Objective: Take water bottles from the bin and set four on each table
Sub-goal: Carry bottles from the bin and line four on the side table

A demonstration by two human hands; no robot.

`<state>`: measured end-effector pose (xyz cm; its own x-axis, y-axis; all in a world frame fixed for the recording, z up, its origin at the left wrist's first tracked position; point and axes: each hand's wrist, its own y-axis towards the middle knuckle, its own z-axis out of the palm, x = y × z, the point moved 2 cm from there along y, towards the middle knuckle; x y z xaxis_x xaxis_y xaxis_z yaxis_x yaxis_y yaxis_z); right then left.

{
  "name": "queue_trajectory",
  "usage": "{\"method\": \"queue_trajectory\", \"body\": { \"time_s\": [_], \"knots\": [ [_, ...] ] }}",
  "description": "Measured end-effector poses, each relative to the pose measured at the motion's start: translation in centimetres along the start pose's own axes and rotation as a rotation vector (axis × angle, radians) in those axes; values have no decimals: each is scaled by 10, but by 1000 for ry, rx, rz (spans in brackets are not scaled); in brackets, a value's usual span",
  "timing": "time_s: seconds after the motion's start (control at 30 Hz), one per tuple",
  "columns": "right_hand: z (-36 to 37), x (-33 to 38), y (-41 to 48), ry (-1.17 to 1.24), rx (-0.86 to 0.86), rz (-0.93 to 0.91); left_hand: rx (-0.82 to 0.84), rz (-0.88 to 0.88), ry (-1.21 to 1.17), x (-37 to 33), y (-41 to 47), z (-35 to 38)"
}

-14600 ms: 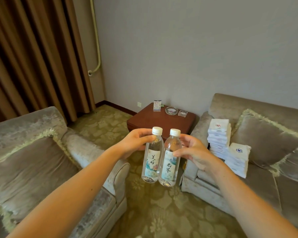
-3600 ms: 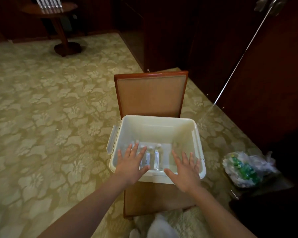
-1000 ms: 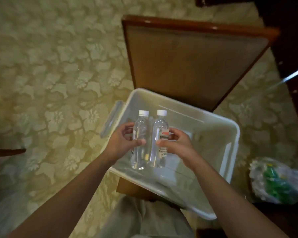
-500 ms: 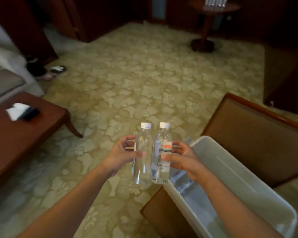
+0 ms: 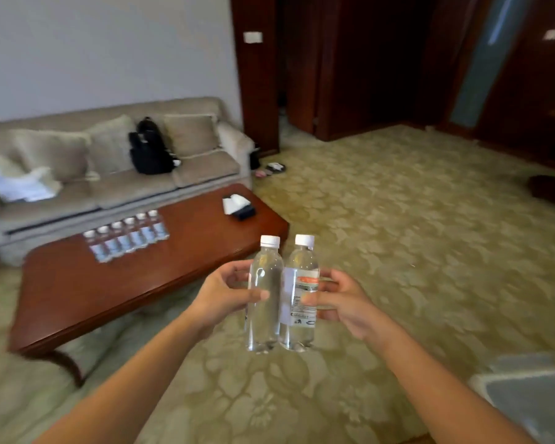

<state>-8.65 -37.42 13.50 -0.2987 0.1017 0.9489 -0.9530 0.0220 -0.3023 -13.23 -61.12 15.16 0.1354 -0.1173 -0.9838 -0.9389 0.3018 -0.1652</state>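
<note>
Frame centre: my left hand grips the clear bottle and my right hand grips the labelled bottle. Both are upright and touching side by side above the carpet. Left of centre: table carries a row of six bottles. Lower right: bin corner.

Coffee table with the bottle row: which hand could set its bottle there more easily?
Probably the left. The left hand, gripping the left bottle, is on the side nearer the coffee table; the right hand with the right bottle would have to cross over it.
</note>
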Motion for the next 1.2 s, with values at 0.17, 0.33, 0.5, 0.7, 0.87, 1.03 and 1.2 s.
{"method": "queue_trajectory", "body": {
  "time_s": [0.17, 0.33, 0.5, 0.7, 0.87, 1.03, 1.2],
  "knots": [
    [127, 15, 39, -92, 224, -9, -243, 5, -7, 1, -47, -118],
    [236, 26, 76, -197, 438, -15, -469, -13, -28, 13, -81, -210],
    [341, 33, 122, -267, 664, -27, -685, -23, -33, 25, -103, -292],
    [462, 45, 182, -311, 886, -9, -925, -64, -48, 25, -111, -382],
    [558, 62, 218, -313, 1079, -5, -1088, -65, -53, 18, -118, -445],
    [652, 64, 231, -362, 1220, -3, -1230, -69, -79, 27, -143, -508],
    [754, 52, 239, -401, 1293, 14, -1316, -78, -100, 43, -168, -587]
  ]
}}
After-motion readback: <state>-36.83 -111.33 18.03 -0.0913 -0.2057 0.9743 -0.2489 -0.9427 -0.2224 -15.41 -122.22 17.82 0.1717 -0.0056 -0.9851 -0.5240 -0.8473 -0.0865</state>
